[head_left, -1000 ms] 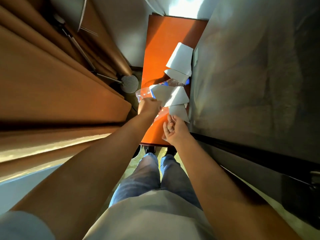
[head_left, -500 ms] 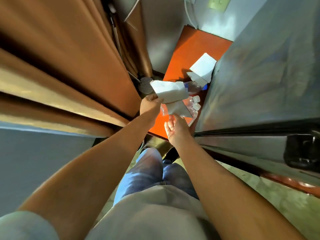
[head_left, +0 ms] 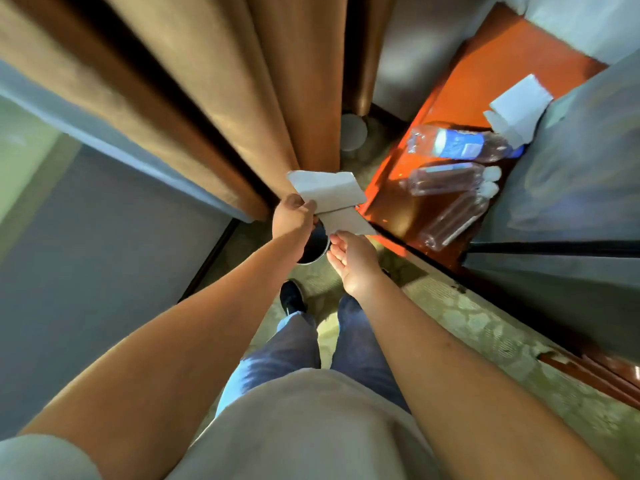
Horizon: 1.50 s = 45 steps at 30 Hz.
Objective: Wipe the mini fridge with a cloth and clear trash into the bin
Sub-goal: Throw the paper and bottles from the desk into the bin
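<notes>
My left hand [head_left: 294, 220] pinches white paper sheets [head_left: 329, 190] by one corner; a lower sheet [head_left: 346, 221] hangs from the same grip. Directly beneath both hands, a dark round bin [head_left: 313, 245] stands on the floor, mostly hidden by them. My right hand [head_left: 349, 261] is palm up with relaxed fingers just under the lower sheet, holding nothing. Three clear plastic bottles [head_left: 446, 178] lie on the orange top [head_left: 485, 64] to the right, one with a blue label [head_left: 457, 145]. More white paper [head_left: 519, 105] lies at that top's far end.
Brown curtains [head_left: 207, 98] hang at the left and centre. A round white object [head_left: 353, 133] sits on the floor beyond the bin. A grey surface [head_left: 571, 168] borders the orange top on the right. My feet stand on patterned carpet [head_left: 467, 323].
Both hands have moved left, off the orange top, carrying the paper sheets until they are over the bin. The view has swung left, and the bottles now lie uncovered on the top.
</notes>
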Each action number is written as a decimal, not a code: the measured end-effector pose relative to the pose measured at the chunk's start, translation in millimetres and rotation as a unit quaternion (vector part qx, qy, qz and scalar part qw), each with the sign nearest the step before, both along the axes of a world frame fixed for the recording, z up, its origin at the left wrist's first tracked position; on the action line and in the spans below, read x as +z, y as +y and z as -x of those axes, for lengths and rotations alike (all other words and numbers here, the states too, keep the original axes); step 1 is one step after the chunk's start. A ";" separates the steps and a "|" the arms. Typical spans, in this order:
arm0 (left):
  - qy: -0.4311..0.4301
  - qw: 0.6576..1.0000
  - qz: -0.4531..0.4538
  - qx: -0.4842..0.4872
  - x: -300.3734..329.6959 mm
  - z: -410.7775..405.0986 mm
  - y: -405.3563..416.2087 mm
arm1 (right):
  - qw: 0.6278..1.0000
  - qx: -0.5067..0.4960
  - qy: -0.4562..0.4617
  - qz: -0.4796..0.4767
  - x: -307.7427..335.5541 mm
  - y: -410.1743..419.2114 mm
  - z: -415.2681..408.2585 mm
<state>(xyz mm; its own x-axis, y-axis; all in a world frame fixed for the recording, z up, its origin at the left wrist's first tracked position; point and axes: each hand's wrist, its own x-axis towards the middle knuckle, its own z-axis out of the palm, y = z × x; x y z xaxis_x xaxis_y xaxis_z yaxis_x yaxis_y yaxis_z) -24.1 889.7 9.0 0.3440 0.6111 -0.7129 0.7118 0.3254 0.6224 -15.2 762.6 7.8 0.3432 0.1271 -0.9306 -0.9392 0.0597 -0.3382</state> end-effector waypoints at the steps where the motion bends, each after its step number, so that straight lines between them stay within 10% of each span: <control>1: 0.010 1.000 -0.004 0.000 -4.1 12.6 6.2 | 1.000 0.009 0.004 0.007 -5.2 4.6 10.0; 19: 0.119 0.991 -0.043 -0.038 -190.1 115.7 47.3 | 0.961 0.203 0.050 0.182 -178.1 13.8 76.0; 30: 0.156 0.976 -0.056 -0.141 -291.2 107.0 42.6 | 0.970 0.158 0.075 0.171 -280.6 38.8 63.7; 45: 0.134 0.973 -0.022 -0.187 -214.0 88.1 44.5 | 0.980 0.158 0.068 0.099 -190.2 51.7 32.9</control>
